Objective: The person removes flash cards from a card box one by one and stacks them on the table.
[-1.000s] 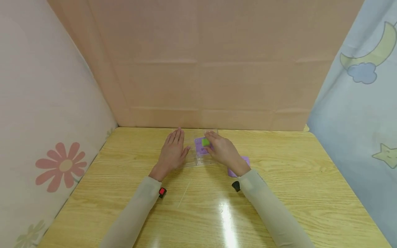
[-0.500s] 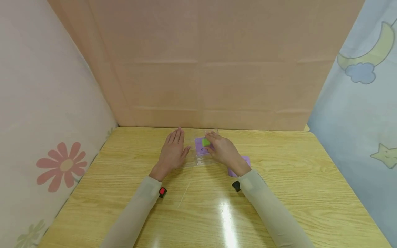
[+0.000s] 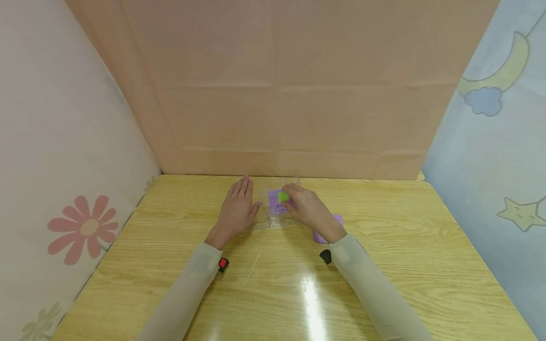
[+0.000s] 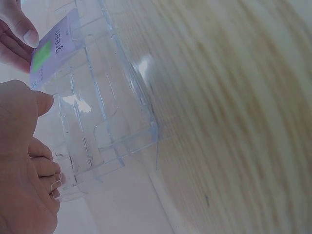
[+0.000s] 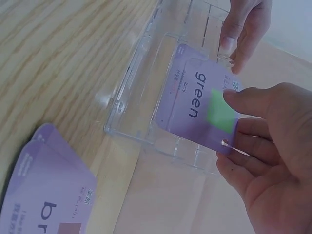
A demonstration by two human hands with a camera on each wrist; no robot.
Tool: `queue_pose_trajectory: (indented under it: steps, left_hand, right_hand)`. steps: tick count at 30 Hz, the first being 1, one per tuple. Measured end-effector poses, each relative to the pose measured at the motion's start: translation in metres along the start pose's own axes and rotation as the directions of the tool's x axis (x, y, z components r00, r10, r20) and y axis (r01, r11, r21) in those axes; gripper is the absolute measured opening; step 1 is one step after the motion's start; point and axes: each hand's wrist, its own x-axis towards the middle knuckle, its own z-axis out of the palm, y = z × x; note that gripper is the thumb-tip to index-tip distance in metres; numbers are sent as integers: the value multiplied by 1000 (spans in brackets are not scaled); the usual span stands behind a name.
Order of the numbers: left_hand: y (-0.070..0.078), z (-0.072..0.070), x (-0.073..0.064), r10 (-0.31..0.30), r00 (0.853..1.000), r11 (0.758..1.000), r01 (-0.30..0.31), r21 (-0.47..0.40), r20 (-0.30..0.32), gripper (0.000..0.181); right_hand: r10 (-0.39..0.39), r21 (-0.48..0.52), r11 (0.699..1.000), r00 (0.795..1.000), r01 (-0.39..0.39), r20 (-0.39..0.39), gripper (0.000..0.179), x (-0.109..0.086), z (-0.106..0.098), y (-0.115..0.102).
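Note:
My right hand (image 3: 308, 204) pinches a purple flash card (image 5: 187, 114) printed "green", its thumb on the green square and its fingers behind. The card leans in a clear plastic stand (image 4: 109, 92) near the table's back edge. Another purple card edge (image 5: 181, 50) shows behind it in the right wrist view. My left hand (image 3: 237, 207) rests against the left part of the stand, fingers straight and together in the head view, thumb out towards the card. Its fingertips are right at the stand's edge in the left wrist view.
More purple cards (image 5: 53, 180) lie in a small pile on the wooden table (image 3: 179, 293), partly under my right wrist in the head view. A brown panel (image 3: 273, 118) rises behind the table. Patterned cloths hang at both sides.
The right hand has shifted very slightly, uncovering a bit more of the "green" lettering on the card. The left hand stays in place.

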Motion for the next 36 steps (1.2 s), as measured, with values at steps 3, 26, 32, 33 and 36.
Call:
queue_pose_trajectory:
  steps: [3, 26, 32, 33, 36]
  left_hand:
    - [0, 1, 0, -2, 1000, 1000, 2, 7, -1, 74]
    - [0, 2, 0, -5, 1000, 1000, 5, 7, 3, 76]
    - [0, 1, 0, -7, 1000, 1000, 7, 11, 0, 75]
    - [0, 1, 0, -8, 1000, 1000, 8, 11, 3, 75]
    - [0, 1, 0, -8, 1000, 1000, 8, 7, 9, 75]
  right_hand:
    - [-4, 7, 1000, 1000, 4, -13, 54, -1, 1, 0]
    - [67, 186, 981, 995, -51, -78, 31, 0, 4, 9]
    - [110, 350, 934, 991, -77, -77, 26, -1, 3, 14]
    - [117, 364, 928, 990, -81, -77, 26, -1, 3, 15]
    - [139, 397, 912, 988, -100, -72, 25, -2, 3, 20]
